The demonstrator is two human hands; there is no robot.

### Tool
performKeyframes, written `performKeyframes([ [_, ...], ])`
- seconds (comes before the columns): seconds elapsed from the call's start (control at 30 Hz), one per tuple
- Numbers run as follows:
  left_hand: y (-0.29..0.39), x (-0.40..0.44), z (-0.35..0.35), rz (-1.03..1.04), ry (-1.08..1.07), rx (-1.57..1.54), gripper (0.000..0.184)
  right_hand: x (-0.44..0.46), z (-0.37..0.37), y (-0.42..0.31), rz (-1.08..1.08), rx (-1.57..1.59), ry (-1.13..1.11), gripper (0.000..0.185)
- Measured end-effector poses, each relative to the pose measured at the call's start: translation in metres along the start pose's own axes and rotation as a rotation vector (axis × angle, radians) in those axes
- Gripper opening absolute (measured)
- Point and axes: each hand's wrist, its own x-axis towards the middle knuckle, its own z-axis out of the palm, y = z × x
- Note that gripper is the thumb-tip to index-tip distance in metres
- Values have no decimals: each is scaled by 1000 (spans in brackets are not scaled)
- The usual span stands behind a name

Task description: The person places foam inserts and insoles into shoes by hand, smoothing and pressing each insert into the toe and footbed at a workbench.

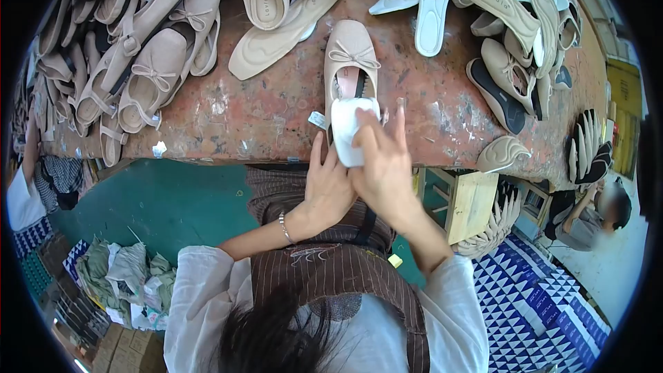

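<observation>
A beige ballet flat [351,40] with a small bow lies toe-away on the table in front of me. Its opening shows a pinkish inner sole, and its heel end is covered. Over that end is a white insole [349,146], tilted up towards me. My right hand [381,159] pinches the insole, one finger stretched out beside it. My left hand [330,183] is at the near left side of the heel, fingers bent against the shoe; their exact hold is partly hidden. A small white tag [318,119] sticks out left of the shoe.
The worn reddish table [276,107] carries piled beige shoes [155,69] at left, loose insoles [286,34] at the back, and more shoes and insoles [507,69] at right. One curled insole [503,154] lies near the front edge. Another person [587,217] is at far right.
</observation>
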Motion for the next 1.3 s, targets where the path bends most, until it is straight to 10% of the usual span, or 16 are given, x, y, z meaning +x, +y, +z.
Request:
performKeyframes([
  [0.17, -7, 4, 19, 15, -63, 83, 52, 32, 55, 12, 3, -262, 91, 48],
  [0.27, -7, 8, 16, -16, -9, 81, 46, 82, 36, 17, 233, -137, -335, 54],
  [0.37, -7, 6, 19, -1, 54, 7, 45, 49, 48, 10, -5, -241, 157, 52],
  [0.5, -6, 7, 16, 8, 8, -5, 44, 50, 66, 23, -5, -209, 204, 50],
  [0.53, -6, 10, 13, -4, -26, 24, 45, 69, 51, 21, 150, -120, -145, 50],
  [0.7, -6, 8, 20, -19, 81, -112, 48, 25, 64, 8, 62, -179, 169, 59],
  [0.87, -10, 10, 14, 15, -130, 98, 49, 82, 38, 18, 270, -54, -313, 48],
  [0.97, -10, 11, 13, 62, 108, -67, 40, 51, 70, 12, 79, -261, 269, 33],
  [1.1, -10, 13, 16, 34, 73, -32, 36, 85, 48, 26, 211, -165, -244, 21],
  [1.3, -12, 20, 15, 74, 242, -22, 27, 65, 46, 37, -25, -14, 2, 18],
])
